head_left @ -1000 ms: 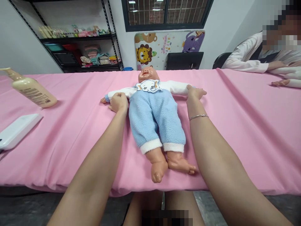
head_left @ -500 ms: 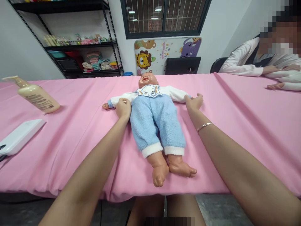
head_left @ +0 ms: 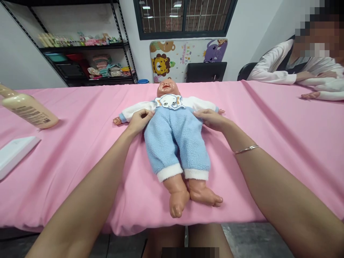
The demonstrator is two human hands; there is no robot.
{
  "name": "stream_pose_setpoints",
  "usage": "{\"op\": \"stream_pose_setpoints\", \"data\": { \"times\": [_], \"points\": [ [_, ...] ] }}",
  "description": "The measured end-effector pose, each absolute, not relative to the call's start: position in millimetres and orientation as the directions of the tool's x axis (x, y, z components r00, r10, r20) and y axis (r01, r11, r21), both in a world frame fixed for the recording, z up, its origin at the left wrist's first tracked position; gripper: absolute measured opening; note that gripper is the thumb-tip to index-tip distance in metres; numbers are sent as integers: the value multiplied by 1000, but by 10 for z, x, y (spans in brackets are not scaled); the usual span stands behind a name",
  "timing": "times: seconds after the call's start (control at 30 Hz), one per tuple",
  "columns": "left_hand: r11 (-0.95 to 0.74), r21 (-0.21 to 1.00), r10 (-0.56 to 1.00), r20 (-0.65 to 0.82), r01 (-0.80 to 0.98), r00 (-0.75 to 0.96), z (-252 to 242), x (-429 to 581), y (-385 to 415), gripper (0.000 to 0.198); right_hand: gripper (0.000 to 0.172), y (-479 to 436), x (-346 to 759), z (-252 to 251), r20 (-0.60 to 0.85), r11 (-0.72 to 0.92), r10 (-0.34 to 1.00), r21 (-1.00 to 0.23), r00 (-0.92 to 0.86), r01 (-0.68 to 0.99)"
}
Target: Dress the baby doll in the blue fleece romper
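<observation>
A baby doll (head_left: pixel 168 87) lies on its back on the pink sheet (head_left: pixel 88 200), head away from me and bare feet at the near edge. It wears light blue fleece trousers (head_left: pixel 172 132) with white cuffs, and a white top (head_left: pixel 138 108) with an animal-face bib (head_left: pixel 170 101). At the waist on the left side, my left hand (head_left: pixel 140 120) pinches the blue cloth between thumb and fingers. My right hand (head_left: pixel 213 119) grips the cloth at the opposite side of the waist, its fingertips partly hidden. The doll's arms are stretched outwards past both hands.
On the left are a cream pump bottle (head_left: pixel 30 109) and a flat white device (head_left: pixel 17 154). Another person (head_left: pixel 276 66) sits at the far right, with a second doll's arm (head_left: pixel 326 96) nearby. Behind the table are a shelf rack (head_left: pixel 83 46) and a black monitor (head_left: pixel 206 72).
My right hand has moved inward from the doll's wrist to its waist. My left hand has shifted from beside the sleeve to the waist cloth. The view has shifted slightly.
</observation>
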State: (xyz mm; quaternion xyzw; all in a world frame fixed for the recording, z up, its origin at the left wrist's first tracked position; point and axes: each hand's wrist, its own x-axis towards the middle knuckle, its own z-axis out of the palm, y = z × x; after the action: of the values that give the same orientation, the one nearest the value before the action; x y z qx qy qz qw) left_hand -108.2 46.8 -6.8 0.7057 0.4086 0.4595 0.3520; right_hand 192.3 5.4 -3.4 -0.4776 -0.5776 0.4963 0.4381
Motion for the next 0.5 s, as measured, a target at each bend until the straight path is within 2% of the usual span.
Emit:
{"op": "stream_pose_setpoints", "data": {
  "times": [0.07, 0.1, 0.17, 0.23, 0.33, 0.4, 0.47, 0.5],
  "points": [
    [-381, 902, 904, 318, 203, 285, -25, -1119, 433, 42, 49, 41, 1955, -25, 114, 113, 988, -994, -107, -13],
    [-359, 915, 906, 295, 185, 303, 3, -1125, 411, 43, 46, 46, 1941, -33, 156, 156, 987, -988, -43, -11],
    [-298, 943, 913, 237, 147, 331, 68, -1106, 361, 41, 38, 73, 1871, -76, 206, 189, 975, -966, 83, 176],
    [-234, 968, 922, 192, 91, 336, 138, -1054, 318, 40, 33, 115, 1787, -135, 233, 145, 958, -895, 165, 421],
    [-232, 972, 929, 215, 24, 301, 198, -971, 301, 42, 21, 158, 1700, -143, 329, 116, 900, -812, 285, 572],
    [-318, 944, 932, 295, 84, 211, 177, -948, 331, 37, 7, 119, 1644, -31, 417, 128, 840, -773, 346, 621],
    [-385, 887, 923, 367, 254, 119, 110, -957, 379, 31, 17, -23, 1541, 181, 496, 205, 816, -730, 298, 652],
    [-400, 849, 915, 391, 344, 98, 69, -967, 402, 28, 21, -140, 1465, 309, 520, 279, 830, -700, 202, 657]
  ]
}}
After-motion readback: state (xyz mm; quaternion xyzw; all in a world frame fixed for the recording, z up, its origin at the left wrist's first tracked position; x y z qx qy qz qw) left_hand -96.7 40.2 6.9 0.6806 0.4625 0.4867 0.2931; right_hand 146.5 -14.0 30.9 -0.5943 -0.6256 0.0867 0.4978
